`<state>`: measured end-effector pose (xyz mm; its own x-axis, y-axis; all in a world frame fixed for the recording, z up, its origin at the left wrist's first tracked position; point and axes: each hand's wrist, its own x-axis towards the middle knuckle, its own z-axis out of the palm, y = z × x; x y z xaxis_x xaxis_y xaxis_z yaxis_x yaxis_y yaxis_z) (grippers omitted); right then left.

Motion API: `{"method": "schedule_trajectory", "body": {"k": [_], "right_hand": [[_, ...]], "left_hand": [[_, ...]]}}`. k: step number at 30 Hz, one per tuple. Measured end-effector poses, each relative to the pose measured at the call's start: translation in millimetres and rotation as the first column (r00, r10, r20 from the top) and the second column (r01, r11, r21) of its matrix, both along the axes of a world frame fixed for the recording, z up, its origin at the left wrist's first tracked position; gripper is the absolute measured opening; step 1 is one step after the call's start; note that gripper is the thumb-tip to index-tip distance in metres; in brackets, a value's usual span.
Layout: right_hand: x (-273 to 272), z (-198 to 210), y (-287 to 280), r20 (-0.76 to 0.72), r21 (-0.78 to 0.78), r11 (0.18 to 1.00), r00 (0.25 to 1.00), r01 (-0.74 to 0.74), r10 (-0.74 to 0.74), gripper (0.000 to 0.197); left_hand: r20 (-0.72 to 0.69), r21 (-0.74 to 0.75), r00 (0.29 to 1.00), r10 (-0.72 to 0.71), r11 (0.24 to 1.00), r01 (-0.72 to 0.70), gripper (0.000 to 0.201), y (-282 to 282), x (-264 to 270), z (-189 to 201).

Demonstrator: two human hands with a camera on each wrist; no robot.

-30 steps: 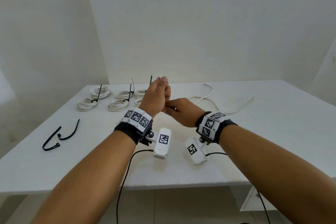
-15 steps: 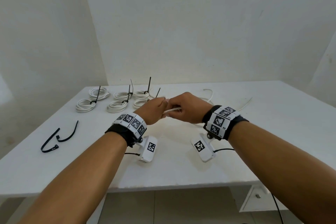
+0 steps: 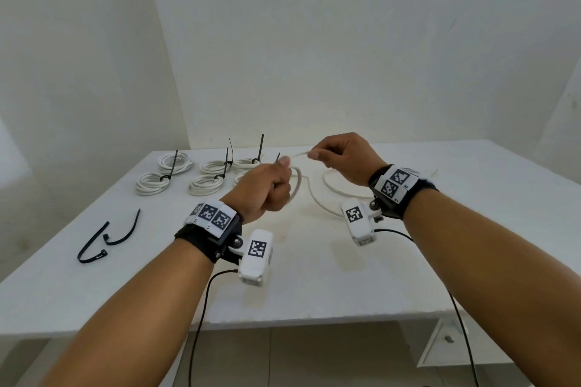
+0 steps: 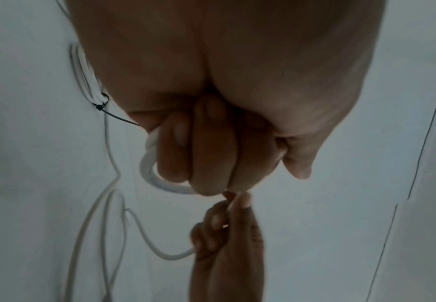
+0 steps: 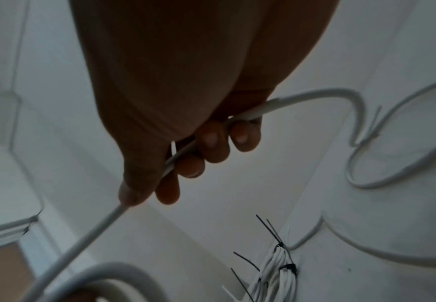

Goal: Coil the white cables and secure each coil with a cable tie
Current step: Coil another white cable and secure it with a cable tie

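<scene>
A loose white cable (image 3: 316,198) trails over the white table (image 3: 314,286) between my hands. My left hand (image 3: 267,185) is curled round a small loop of it (image 4: 149,171), held above the table's middle. My right hand (image 3: 342,157) is raised to the right and pinches the cable (image 5: 103,222) between thumb and fingers, the strand running taut towards the left hand. The rest of the cable (image 5: 366,179) lies in slack curves on the table. Several coiled white cables (image 3: 207,184), each bound with a black cable tie, lie at the back left.
Two loose black cable ties (image 3: 107,240) lie near the table's left edge. Black leads (image 3: 201,317) hang from the wrist cameras over the front edge. White walls close the back and left.
My hands, together a second ago, have drawn apart. The right hand has moved up and right, pulling the cable through. The left hand has dropped lower, keeping the loop.
</scene>
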<state>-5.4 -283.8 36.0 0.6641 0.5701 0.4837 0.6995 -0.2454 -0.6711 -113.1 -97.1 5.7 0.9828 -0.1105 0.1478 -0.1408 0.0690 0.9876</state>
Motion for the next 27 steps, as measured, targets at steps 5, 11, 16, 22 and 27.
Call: {"method": "schedule_trajectory", "body": {"k": [5, 11, 16, 22, 27], "right_hand": [[-0.7, -29.5, 5.2, -0.085, -0.082, 0.997, 0.996, -0.014, 0.007, 0.030], [-28.6, -42.0, 29.1, -0.003, -0.260, 0.965, 0.999, -0.039, 0.040, 0.048], [-37.6, -44.1, 38.4, 0.092, -0.400, 0.914, 0.990, -0.064, 0.110, 0.026], [-44.0, -40.2, 36.1, 0.181, -0.491, 0.870, 0.971, -0.049, 0.157, 0.026], [-45.3, -29.2, 31.1, 0.228, -0.454, 0.888, 0.954, -0.074, 0.196, 0.017]], "left_hand": [[0.069, -0.232, 0.997, -0.018, 0.972, 0.034, 0.056, -3.2, -7.0, 22.9], [0.203, -0.167, 0.975, 0.087, 0.985, -0.053, 0.044, -16.4, 3.2, 30.9], [0.342, 0.117, 0.898, 0.276, 0.936, -0.333, 0.039, -12.6, 16.0, 22.9], [0.472, 0.438, 0.791, 0.389, 0.674, -0.594, 0.035, 1.6, 26.3, 3.3], [0.381, 0.659, 0.877, 0.292, 0.580, -0.479, 0.037, 6.0, 28.8, -4.1]]}}
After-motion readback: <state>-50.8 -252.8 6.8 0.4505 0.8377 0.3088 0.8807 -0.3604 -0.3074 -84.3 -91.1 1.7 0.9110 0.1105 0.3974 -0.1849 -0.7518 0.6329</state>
